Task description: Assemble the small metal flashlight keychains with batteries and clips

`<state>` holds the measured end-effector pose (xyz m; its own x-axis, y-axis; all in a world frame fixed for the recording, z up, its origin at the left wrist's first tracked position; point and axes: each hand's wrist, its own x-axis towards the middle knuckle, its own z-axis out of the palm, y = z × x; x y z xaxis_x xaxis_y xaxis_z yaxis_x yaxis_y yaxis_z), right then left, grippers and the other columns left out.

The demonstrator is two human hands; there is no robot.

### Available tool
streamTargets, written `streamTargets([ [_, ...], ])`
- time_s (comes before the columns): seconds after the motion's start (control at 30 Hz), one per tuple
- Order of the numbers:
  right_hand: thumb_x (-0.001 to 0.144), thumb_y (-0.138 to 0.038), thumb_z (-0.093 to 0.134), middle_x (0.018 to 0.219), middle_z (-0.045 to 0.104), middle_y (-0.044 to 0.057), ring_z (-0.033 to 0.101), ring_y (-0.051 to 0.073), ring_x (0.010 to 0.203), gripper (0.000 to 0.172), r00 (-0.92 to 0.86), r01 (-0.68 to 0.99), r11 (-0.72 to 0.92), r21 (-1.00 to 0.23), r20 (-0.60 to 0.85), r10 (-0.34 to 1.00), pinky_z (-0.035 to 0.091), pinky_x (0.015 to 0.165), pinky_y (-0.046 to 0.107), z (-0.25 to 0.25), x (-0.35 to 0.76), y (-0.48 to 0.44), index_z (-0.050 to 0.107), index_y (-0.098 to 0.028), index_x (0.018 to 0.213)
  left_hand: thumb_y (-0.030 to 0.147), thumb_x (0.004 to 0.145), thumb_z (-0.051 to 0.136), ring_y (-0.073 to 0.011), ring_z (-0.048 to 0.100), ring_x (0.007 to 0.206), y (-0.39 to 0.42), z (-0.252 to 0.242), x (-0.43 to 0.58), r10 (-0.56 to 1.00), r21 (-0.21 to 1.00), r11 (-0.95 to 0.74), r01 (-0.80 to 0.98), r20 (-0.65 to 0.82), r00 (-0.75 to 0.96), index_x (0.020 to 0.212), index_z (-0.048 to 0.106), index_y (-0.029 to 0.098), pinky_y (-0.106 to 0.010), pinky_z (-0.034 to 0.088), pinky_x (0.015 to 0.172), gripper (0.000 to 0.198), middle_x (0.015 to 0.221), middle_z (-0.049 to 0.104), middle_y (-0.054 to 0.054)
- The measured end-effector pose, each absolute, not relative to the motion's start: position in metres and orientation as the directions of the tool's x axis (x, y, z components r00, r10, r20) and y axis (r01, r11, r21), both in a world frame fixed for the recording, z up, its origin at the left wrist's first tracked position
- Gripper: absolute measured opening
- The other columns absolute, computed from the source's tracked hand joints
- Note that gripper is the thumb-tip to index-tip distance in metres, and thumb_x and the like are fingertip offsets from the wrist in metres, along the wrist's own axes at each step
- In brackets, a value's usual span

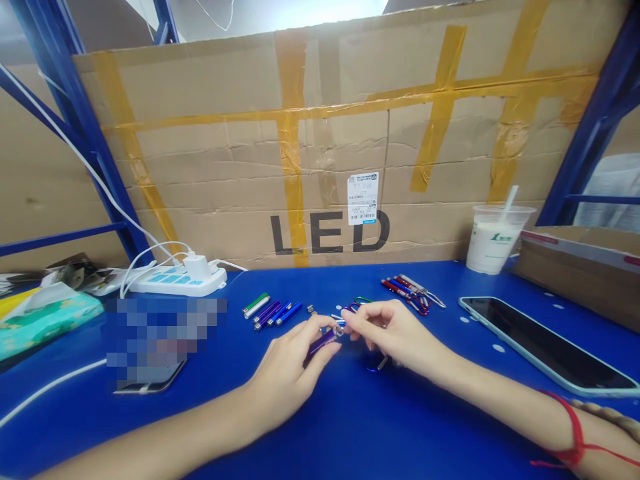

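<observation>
My left hand [295, 363] is closed round a small purple penlight-like tube [323, 341], its silver end pointing up to the right. At that silver end, the fingertips of my right hand [387, 328] are pinched together; what they hold, if anything, is too small to make out. Under and behind my right hand are several carabiner clips, among them a blue carabiner [376, 362] and a green one [361, 301], partly hidden. Beyond my left hand lie loose tubes: green and silver tubes [256, 305], purple tubes [267, 315] and blue tubes [289, 313].
Finished-looking tubes with carabiners [411, 293] lie at the back right. A phone [545, 343], a drink cup [495, 240] and an open carton [580, 273] are on the right. On the left are a power strip [175, 280], another phone [150, 380] and a tissue pack [55, 320]. Cardboard [225, 180] stands behind.
</observation>
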<state>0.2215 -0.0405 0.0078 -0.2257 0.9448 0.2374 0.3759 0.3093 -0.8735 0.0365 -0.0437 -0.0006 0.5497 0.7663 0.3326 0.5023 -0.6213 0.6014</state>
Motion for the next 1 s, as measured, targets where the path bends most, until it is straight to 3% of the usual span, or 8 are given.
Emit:
streamTargets([
  [0.23, 0.084, -0.039, 0.049, 0.076, 0.066, 0.003, 0.058, 0.015, 0.067, 0.027, -0.196, 0.692, 0.449, -0.566, 0.452, 0.870, 0.043, 0.056, 0.025, 0.004, 0.231, -0.036, 0.067, -0.020, 0.076, 0.037, 0.091, 0.040, -0.0166, 0.060, 0.084, -0.038, -0.005, 0.034, 0.823, 0.653, -0.545, 0.526, 0.296, 0.485, 0.108, 0.049, 0.024, -0.027, 0.043, 0.074, 0.023, 0.097, 0.064, -0.001],
  [0.4, 0.078, -0.025, 0.054, 0.085, 0.066, 0.002, 0.060, 0.015, 0.071, 0.015, -0.272, 0.788, 0.454, -0.415, 0.427, 0.862, 0.045, 0.058, 0.025, 0.000, 0.235, -0.032, 0.066, -0.023, 0.087, 0.037, 0.090, 0.041, -0.0168, 0.059, 0.086, -0.034, -0.008, 0.034, 0.833, 0.669, -0.527, 0.524, 0.285, 0.474, 0.107, 0.050, 0.024, -0.027, 0.042, 0.075, 0.024, 0.098, 0.064, -0.001],
  [0.5, 0.075, -0.019, 0.057, 0.086, 0.065, 0.002, 0.060, 0.016, 0.077, 0.016, -0.304, 0.800, 0.471, -0.372, 0.425, 0.852, 0.046, 0.064, 0.027, -0.002, 0.236, -0.031, 0.066, -0.022, 0.087, 0.038, 0.089, 0.042, -0.0173, 0.059, 0.088, -0.033, -0.008, 0.035, 0.832, 0.686, -0.524, 0.504, 0.287, 0.475, 0.107, 0.053, 0.024, -0.026, 0.042, 0.074, 0.025, 0.100, 0.064, -0.002],
  [0.63, 0.075, -0.017, 0.057, 0.088, 0.064, 0.002, 0.060, 0.017, 0.081, 0.017, -0.318, 0.806, 0.482, -0.343, 0.436, 0.842, 0.048, 0.071, 0.029, -0.002, 0.237, -0.031, 0.065, -0.022, 0.088, 0.042, 0.089, 0.041, -0.0151, 0.056, 0.067, -0.033, -0.008, 0.036, 0.855, 0.698, -0.484, 0.528, 0.250, 0.453, 0.106, 0.056, 0.021, -0.024, 0.040, 0.061, 0.031, 0.077, 0.062, -0.001],
  [0.77, 0.075, -0.018, 0.059, 0.095, 0.064, 0.005, 0.060, 0.020, 0.089, 0.021, -0.344, 0.822, 0.487, -0.295, 0.426, 0.837, 0.050, 0.076, 0.032, -0.003, 0.238, -0.031, 0.065, -0.021, 0.095, 0.043, 0.090, 0.040, -0.0157, 0.052, 0.065, -0.031, -0.007, 0.036, 0.860, 0.677, -0.488, 0.552, 0.266, 0.435, 0.100, 0.060, 0.020, -0.024, 0.038, 0.059, 0.032, 0.061, 0.054, 0.002],
  [1.0, 0.082, -0.028, 0.055, 0.107, 0.060, 0.009, 0.055, 0.023, 0.100, 0.027, -0.431, 0.806, 0.536, -0.253, 0.371, 0.823, 0.046, 0.088, 0.038, -0.006, 0.239, -0.033, 0.065, -0.019, 0.106, 0.042, 0.090, 0.039, -0.0126, 0.049, 0.057, -0.030, -0.009, 0.036, 0.870, 0.728, -0.462, 0.507, 0.261, 0.417, 0.102, 0.052, 0.020, -0.023, 0.037, 0.058, 0.029, 0.058, 0.050, 0.005],
])
